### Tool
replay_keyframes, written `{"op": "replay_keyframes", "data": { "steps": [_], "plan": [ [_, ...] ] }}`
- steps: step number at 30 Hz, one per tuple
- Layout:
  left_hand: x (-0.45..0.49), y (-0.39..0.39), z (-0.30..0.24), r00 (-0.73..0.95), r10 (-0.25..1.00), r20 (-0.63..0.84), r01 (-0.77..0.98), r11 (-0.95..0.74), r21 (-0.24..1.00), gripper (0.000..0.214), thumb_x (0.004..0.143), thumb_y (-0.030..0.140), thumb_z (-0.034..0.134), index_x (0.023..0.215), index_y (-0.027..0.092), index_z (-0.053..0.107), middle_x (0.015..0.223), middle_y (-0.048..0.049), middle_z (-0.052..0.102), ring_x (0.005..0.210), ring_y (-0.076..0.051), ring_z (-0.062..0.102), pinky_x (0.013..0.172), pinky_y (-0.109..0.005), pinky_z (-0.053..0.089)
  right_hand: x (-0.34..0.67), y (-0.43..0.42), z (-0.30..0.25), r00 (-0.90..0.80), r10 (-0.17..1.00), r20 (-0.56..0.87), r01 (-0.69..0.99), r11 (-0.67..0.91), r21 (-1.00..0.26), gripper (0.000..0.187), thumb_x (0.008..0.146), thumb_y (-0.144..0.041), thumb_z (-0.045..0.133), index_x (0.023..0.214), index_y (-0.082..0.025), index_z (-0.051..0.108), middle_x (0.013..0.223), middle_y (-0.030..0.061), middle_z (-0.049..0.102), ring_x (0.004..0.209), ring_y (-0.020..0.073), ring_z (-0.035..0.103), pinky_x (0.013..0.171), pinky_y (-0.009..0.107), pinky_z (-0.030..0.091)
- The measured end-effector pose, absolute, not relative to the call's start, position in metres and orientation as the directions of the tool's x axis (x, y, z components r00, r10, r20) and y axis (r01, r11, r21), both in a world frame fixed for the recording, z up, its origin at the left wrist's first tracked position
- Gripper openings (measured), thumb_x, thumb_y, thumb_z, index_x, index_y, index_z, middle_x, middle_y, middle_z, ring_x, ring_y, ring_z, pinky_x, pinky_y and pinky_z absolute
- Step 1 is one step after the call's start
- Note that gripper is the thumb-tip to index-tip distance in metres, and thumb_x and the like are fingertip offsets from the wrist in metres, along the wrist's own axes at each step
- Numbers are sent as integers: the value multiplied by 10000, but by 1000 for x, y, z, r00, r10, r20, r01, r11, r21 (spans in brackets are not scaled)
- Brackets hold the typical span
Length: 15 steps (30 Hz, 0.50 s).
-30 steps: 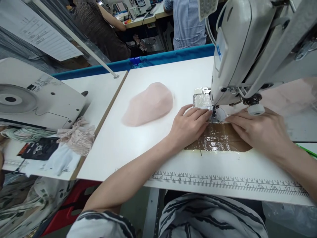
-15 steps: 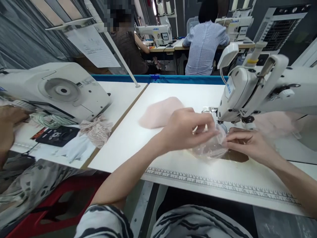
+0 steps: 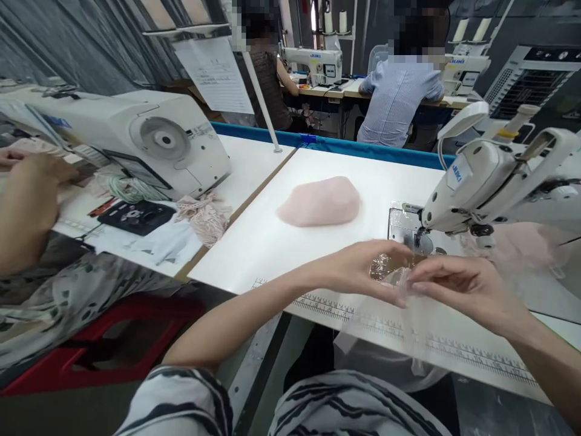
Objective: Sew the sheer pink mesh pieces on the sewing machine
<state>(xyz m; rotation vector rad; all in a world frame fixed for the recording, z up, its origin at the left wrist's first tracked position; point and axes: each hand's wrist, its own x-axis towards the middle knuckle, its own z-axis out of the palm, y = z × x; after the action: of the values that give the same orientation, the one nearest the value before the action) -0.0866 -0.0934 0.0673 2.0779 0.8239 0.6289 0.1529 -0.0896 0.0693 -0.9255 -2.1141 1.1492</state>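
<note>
My left hand [image 3: 363, 269] and my right hand [image 3: 458, 284] meet above the front edge of the white sewing table [image 3: 281, 248]. Both pinch a thin sheer piece of fabric [image 3: 411, 321] that hangs down over the printed ruler strip [image 3: 454, 348]. The white sewing machine [image 3: 494, 181] stands just behind my hands, its needle over the metal plate [image 3: 402, 227]. A pale pink fabric pile [image 3: 320, 201] lies on the table to the left of the machine.
A second sewing machine [image 3: 154, 145] stands on the neighbouring table at left, with lace trim [image 3: 204, 215] and a dark panel [image 3: 136, 217] beside it. A co-worker's hand [image 3: 27, 194] shows at far left. Two people sit at machines beyond the blue divider [image 3: 336, 144]. A red stool [image 3: 113, 339] stands below.
My hands left the needle area and lifted the sheer fabric toward me, off the table. The view tilted up and shifted left.
</note>
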Motion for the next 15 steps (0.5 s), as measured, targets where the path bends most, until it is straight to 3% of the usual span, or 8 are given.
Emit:
{"op": "replay_keyframes", "data": {
  "steps": [2, 4, 6, 8, 12, 15],
  "plan": [
    [-96, -84, 57, 762, 648, -1, 262, -308, 915, 313, 843, 330, 738, 1120, 207, 661, 1097, -60, 735, 1004, -192, 705, 865, -323, 572, 150, -89, 70, -588, 789, 175, 284, 404, -869, 106, 873, -374, 705, 907, -301, 774, 841, 19, 771, 719, 188, 730, 609, 263, 611],
    [-110, -83, 48, 758, 644, -100, 222, -112, 968, 175, 892, 326, 676, 991, 182, 679, 913, -45, 757, 874, -167, 731, 811, -304, 580, 148, -87, 68, -557, 797, 234, 255, 433, -865, 115, 893, -358, 682, 867, -295, 775, 839, 19, 775, 748, 203, 742, 619, 266, 618],
    [-124, -87, 41, 686, 710, -156, 204, 17, 979, 175, 902, 336, 657, 936, 165, 676, 891, -59, 756, 873, -165, 733, 828, -308, 578, 146, -85, 63, -543, 790, 284, 262, 481, -837, 139, 911, -325, 659, 852, -298, 782, 853, 18, 780, 835, 225, 751, 673, 281, 632],
    [-135, -96, 37, 570, 800, -190, 206, 85, 975, 256, 906, 389, 641, 1003, 154, 671, 1004, -100, 747, 938, -183, 725, 854, -330, 579, 141, -83, 58, -548, 782, 296, 298, 513, -805, 148, 922, -297, 641, 927, -313, 788, 888, 21, 781, 896, 236, 746, 673, 284, 635],
    [-135, -113, 45, 422, 901, -103, 236, 0, 972, 584, 867, 462, 676, 1366, 208, 512, 1373, -141, 592, 1219, -251, 610, 986, -416, 530, 117, -86, 57, -617, 752, 232, 321, 510, -798, 226, 929, -328, 624, 1111, -329, 757, 1040, 51, 765, 780, 193, 735, 585, 257, 613],
    [-129, -115, 54, 457, 889, 31, 282, -178, 943, 579, 846, 282, 682, 1387, 227, 484, 1351, -126, 599, 1214, -258, 596, 1000, -438, 504, 101, -88, 64, -682, 709, 180, 293, 491, -821, 263, 940, -355, 597, 1162, -348, 736, 1215, 58, 706, 650, 129, 685, 544, 249, 590]
  ]
}}
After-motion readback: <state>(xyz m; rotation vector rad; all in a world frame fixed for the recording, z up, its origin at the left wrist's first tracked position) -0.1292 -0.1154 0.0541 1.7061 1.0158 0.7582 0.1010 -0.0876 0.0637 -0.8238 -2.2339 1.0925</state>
